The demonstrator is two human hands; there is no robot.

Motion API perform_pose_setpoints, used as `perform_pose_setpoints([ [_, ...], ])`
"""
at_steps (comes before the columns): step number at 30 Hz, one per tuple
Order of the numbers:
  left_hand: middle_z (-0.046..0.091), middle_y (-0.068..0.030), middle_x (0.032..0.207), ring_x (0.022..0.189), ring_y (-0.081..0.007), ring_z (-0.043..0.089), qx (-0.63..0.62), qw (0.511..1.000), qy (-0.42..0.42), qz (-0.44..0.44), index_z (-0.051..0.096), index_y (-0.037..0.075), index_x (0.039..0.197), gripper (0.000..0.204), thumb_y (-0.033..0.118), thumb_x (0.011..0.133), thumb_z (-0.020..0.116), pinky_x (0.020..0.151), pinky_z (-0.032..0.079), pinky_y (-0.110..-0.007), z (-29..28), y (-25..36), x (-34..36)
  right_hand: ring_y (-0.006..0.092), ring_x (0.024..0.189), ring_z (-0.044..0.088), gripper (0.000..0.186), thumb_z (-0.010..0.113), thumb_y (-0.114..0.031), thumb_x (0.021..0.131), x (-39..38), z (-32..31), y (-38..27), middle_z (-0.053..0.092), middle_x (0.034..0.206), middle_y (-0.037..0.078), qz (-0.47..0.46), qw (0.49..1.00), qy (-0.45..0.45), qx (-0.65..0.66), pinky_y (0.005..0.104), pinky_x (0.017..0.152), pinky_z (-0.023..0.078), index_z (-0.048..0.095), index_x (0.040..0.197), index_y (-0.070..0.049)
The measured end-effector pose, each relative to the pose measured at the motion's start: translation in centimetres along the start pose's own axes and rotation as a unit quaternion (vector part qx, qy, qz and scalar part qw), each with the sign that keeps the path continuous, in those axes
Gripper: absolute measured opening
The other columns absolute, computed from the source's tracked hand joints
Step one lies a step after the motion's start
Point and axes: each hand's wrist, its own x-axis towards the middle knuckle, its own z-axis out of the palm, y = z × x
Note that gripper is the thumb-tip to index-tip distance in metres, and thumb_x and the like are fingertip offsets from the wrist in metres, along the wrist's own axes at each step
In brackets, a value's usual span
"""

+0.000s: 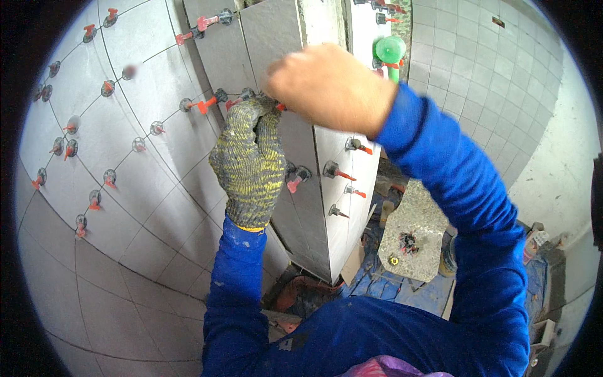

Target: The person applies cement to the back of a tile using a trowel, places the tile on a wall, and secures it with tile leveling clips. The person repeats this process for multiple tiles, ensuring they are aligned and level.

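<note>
My left hand (250, 166), in a grey and yellow knit glove, is up against the grey wall tiles beside the outer corner. Its fingers are bent together near a row of red and black tile levelling clips (207, 103); what they grip is hidden. My bare right hand (330, 88) is raised just right of it, in front of the tile edge, slightly blurred. Its fingers are curled closed, and their contents are out of sight. A small red tip (281, 107) shows between the two hands. Below the glove, another levelling clip (298, 179) sticks out of a tile joint.
More levelling clips (108, 88) dot the left wall. Others (337, 171) line the corner's right face. A green round-headed tool (390, 49) is at upper right. Below stands a speckled board (411, 232) with small red pieces, over blue sheeting (377, 283). A tiled wall (477, 69) is behind.
</note>
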Motion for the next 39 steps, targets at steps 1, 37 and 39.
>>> perform_pose_setpoints([
  [1, 0.076, -0.0129, 0.105, 0.094, -0.0305, 0.075, -0.009, 1.000, 0.006, -0.008, 0.073, 0.006, 0.107, 0.014, 0.011, 0.094, 0.070, 0.085, 0.058, -0.039, 0.1, 0.1, 0.0, 0.0308, 0.079, 0.075, 0.008, 0.066, -0.013, 0.084, -0.7, 0.3, -1.1, 0.073, 0.081, 0.014, 0.049, 0.998, -0.025, -0.027, 0.0413, 0.066, 0.060, 0.074, 0.085, -0.010],
  [37, 0.076, -0.0109, 0.103, 0.095, -0.0285, 0.075, -0.003, 1.000, 0.025, 0.000, 0.072, 0.006, 0.107, 0.013, 0.012, 0.097, 0.067, 0.086, 0.058, -0.038, 0.4, 0.4, 0.0, 0.0253, 0.069, 0.063, 0.033, 0.078, -0.011, 0.076, -4.5, 5.7, -5.8, 0.055, 0.083, 0.008, 0.239, 0.954, 0.176, 0.044, 0.0382, 0.061, 0.052, 0.065, 0.106, -0.008],
  [39, 0.076, -0.0107, 0.102, 0.094, -0.0280, 0.075, 0.012, 0.999, 0.036, 0.024, 0.072, 0.006, 0.107, 0.012, 0.012, 0.097, 0.068, 0.085, 0.059, -0.037, 0.5, 0.3, 0.0, 0.0251, 0.069, 0.063, 0.038, 0.077, -0.010, 0.077, -5.0, 6.0, -7.6, 0.055, 0.083, 0.008, 0.274, 0.940, 0.197, 0.051, 0.0377, 0.060, 0.051, 0.066, 0.113, -0.008],
])
